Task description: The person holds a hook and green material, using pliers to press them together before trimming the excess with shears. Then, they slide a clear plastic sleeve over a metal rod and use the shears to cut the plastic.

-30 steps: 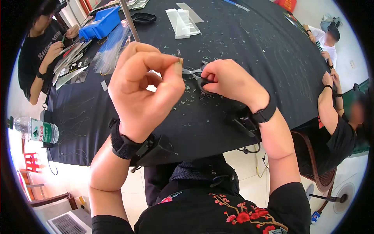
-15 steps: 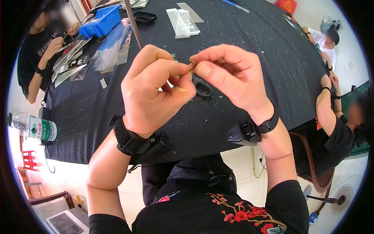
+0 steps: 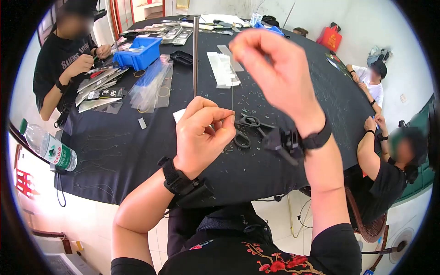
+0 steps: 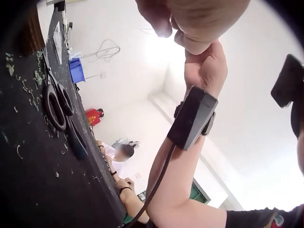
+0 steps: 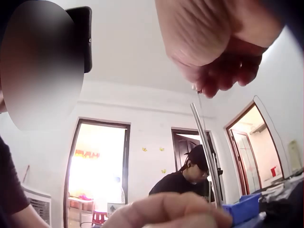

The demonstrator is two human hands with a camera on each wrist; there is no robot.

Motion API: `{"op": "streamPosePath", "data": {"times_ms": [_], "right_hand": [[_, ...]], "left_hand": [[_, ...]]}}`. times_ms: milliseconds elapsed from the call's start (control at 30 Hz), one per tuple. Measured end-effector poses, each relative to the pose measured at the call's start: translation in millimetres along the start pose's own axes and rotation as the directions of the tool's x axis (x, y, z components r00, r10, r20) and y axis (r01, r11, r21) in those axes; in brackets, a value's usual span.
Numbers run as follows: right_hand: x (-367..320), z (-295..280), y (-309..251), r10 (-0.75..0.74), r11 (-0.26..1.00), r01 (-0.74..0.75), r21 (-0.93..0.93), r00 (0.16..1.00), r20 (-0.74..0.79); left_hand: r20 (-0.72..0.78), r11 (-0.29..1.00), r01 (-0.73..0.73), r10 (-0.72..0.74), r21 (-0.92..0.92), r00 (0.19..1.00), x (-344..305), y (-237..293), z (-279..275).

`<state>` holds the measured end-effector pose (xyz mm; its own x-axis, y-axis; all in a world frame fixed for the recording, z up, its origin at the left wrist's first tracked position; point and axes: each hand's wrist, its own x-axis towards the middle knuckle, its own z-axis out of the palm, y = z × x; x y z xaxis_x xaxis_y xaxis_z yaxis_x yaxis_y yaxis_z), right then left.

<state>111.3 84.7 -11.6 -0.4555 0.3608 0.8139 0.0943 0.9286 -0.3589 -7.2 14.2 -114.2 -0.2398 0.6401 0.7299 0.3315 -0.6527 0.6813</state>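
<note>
My left hand (image 3: 201,133) is low over the table, thumb and index fingertips pinching a thin line (image 3: 232,98). The line runs upward from those fingertips. My right hand (image 3: 279,68), blurred in the head view, is raised higher and to the right with its fingertips together. In the right wrist view the thin line (image 5: 201,111) hangs straight from the right fingertips, where a tiny shiny bit shows. Black-handled scissors (image 3: 242,140) lie on the dark cloth just right of the left hand. Their blades are partly hidden behind that hand in the head view.
Small thread clippings (image 4: 38,78) litter the black tablecloth (image 3: 284,174). Clear plastic sleeves (image 3: 149,87), a blue bin (image 3: 137,52), a metal pole (image 3: 195,55) and white strips (image 3: 222,68) stand or lie beyond. A water bottle (image 3: 50,145) is at left; other people sit around the table.
Both hands were together at the fingertips half a second ago; the right has since risen up and away, and the line shows between them. Earlier, the right hand held the scissors. The head view has tilted up.
</note>
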Motion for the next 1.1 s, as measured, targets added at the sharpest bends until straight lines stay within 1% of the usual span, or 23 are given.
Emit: {"op": "streamPosePath", "data": {"times_ms": [33,67,133,167,200,267,300,333,367,467,500,567,700,767,800,867,900,967,1000,1067,1100], "right_hand": [[14.3,-1.5,-3.0,-0.041,0.996,0.041,-0.074,0.999,-0.003],[26.0,-3.3,-3.4,-0.048,0.996,0.047,-0.079,0.999,0.000],[45.8,-3.9,-13.4,-0.017,0.980,0.049,-0.193,0.987,0.160],[49.0,-4.6,-30.8,-0.020,0.985,0.047,-0.167,0.987,0.160],[51.6,-1.8,-23.5,-0.024,0.984,0.052,-0.169,0.986,0.164],[57.0,5.0,-0.2,-0.148,0.971,0.169,-0.169,0.980,0.130],[57.1,5.1,-2.2,-0.151,0.971,0.173,-0.168,0.979,0.135],[56.1,3.7,-4.5,-0.085,0.973,0.120,-0.196,0.980,0.178],[55.5,3.0,-6.2,-0.017,0.972,0.068,-0.226,0.975,0.220],[54.9,4.0,-7.2,-0.001,0.978,0.045,-0.205,0.978,0.207],[55.4,4.5,-7.0,-0.003,0.978,0.047,-0.205,0.978,0.209],[55.6,5.4,-6.3,-0.052,0.973,0.103,-0.204,0.969,0.242],[55.8,6.5,-5.4,-0.079,0.972,0.128,-0.196,0.967,0.241],[55.8,5.7,-5.9,-0.099,0.944,0.172,-0.283,0.961,0.257],[55.4,5.3,-7.2,-0.098,0.944,0.172,-0.283,0.962,0.257],[54.2,4.4,-10.3,-0.038,0.951,0.117,-0.285,0.963,0.266],[53.4,4.7,-9.4,-0.037,0.951,0.116,-0.285,0.963,0.267],[51.3,6.2,-7.0,0.000,0.979,0.047,-0.200,0.974,0.226],[50.0,6.4,-7.0,0.000,0.979,0.046,-0.200,0.974,0.226],[46.0,6.6,-8.8,0.146,0.984,-0.121,-0.129,0.967,0.207],[42.5,8.7,-8.8,0.145,0.984,-0.120,-0.129,0.967,0.207]], "left_hand": [[-0.014,0.999,0.025,-0.025,-0.042,1.000,-0.1,-2.2,0.3],[-0.019,0.999,0.018,-0.019,-0.046,1.000,1.1,-2.3,-0.3],[-0.046,0.997,0.028,-0.031,-0.065,0.998,2.6,-1.5,-1.3],[-0.050,0.997,0.025,-0.028,-0.068,0.998,2.6,-1.7,-1.7],[-0.046,0.996,0.040,-0.044,-0.076,0.998,2.3,-2.0,-2.0],[-0.048,0.995,0.055,-0.059,-0.084,0.997,2.8,-0.3,-3.4],[-0.034,0.998,0.034,-0.036,-0.058,0.999,3.0,1.4,-4.2],[-0.021,0.999,0.012,-0.013,-0.031,1.000,3.3,2.9,-4.6],[-0.009,0.999,0.001,-0.001,-0.043,1.000,3.5,3.9,-4.8],[-0.010,0.999,-0.012,0.012,-0.050,1.000,3.9,6.2,-5.1],[-0.013,0.999,-0.012,0.012,-0.051,1.000,4.0,6.0,-5.3],[0.000,0.999,-0.017,0.017,-0.041,1.000,3.5,5.2,-5.6],[0.010,0.999,-0.032,0.032,-0.013,0.999,3.3,4.2,-6.0],[0.010,0.998,-0.056,0.056,-0.004,0.998,3.1,4.2,-5.9],[0.010,0.998,-0.055,0.055,-0.003,0.998,3.1,4.2,-5.9],[0.021,0.998,-0.059,0.059,-0.004,0.998,3.0,4.0,-5.6],[0.021,0.998,-0.058,0.058,-0.005,0.998,2.8,3.7,-5.4],[0.048,0.998,-0.063,0.062,0.016,0.997,1.9,2.3,-5.5],[0.049,0.998,-0.063,0.062,0.017,0.997,1.5,1.2,-5.2],[0.046,0.998,-0.065,0.064,0.015,0.997,1.0,-0.6,-4.4],[0.045,0.998,-0.065,0.064,0.015,0.997,1.2,-0.6,-4.5]]}}
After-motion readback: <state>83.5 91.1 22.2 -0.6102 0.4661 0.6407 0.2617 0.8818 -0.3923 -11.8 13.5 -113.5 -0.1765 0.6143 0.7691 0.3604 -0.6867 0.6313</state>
